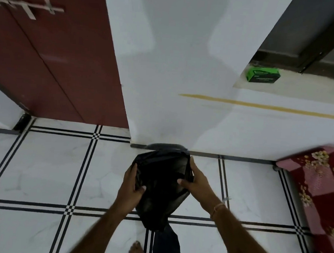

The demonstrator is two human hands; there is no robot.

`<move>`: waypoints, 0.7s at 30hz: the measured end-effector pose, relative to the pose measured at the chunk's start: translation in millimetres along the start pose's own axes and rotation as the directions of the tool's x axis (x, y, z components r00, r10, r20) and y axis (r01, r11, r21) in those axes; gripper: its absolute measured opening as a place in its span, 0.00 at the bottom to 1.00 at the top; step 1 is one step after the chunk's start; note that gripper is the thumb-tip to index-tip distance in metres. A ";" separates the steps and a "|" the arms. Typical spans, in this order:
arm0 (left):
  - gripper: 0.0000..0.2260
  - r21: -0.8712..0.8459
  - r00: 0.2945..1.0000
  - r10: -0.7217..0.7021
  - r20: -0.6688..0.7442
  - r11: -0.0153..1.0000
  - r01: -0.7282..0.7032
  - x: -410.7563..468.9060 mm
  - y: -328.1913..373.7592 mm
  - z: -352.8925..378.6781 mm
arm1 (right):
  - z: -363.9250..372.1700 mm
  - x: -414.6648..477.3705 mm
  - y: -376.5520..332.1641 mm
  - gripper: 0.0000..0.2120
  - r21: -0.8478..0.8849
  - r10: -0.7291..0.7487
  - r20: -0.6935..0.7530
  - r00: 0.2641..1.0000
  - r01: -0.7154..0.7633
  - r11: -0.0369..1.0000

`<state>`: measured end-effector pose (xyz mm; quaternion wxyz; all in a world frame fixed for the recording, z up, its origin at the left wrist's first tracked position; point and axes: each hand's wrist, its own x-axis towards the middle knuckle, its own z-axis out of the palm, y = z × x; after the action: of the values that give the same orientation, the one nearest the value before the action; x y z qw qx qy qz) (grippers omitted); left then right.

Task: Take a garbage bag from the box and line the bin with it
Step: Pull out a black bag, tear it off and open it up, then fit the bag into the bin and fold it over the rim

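We can see white and black marks printed on the green box up on the ledge, but they are too small and blurry for us to read. We find no other words.

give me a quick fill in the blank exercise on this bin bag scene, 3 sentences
1. Both hands, left hand and right hand, hold a garbage bag that is ____ in colour.
2. The box on the ledge is ____ in colour.
3. The bin stands on the tiled floor against the ____.

Missing words: black; green; wall
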<state>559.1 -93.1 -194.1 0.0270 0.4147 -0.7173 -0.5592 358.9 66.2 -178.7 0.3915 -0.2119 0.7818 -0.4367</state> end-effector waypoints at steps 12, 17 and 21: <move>0.41 -0.046 0.990 -0.140 -0.009 0.989 0.140 160.1 -128.2 143.4 | 35.9 125.4 147.7 0.43 0.061 0.077 -0.119 0.990 -0.070 0.996; 0.40 -0.017 0.977 0.037 -0.211 0.999 -0.041 233.8 -146.0 172.0 | 31.0 193.1 194.3 0.42 0.150 0.048 -0.203 0.978 -0.017 0.989; 0.41 -0.043 0.970 -0.129 -0.204 0.991 0.123 270.4 -194.0 189.9 | 55.3 226.7 253.8 0.42 0.150 0.174 -0.154 0.973 -0.151 0.977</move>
<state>396.2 -120.0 -539.9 0.0718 0.5148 -0.6744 -0.5245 268.9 19.3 -508.1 0.3729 -0.0825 0.7946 -0.4719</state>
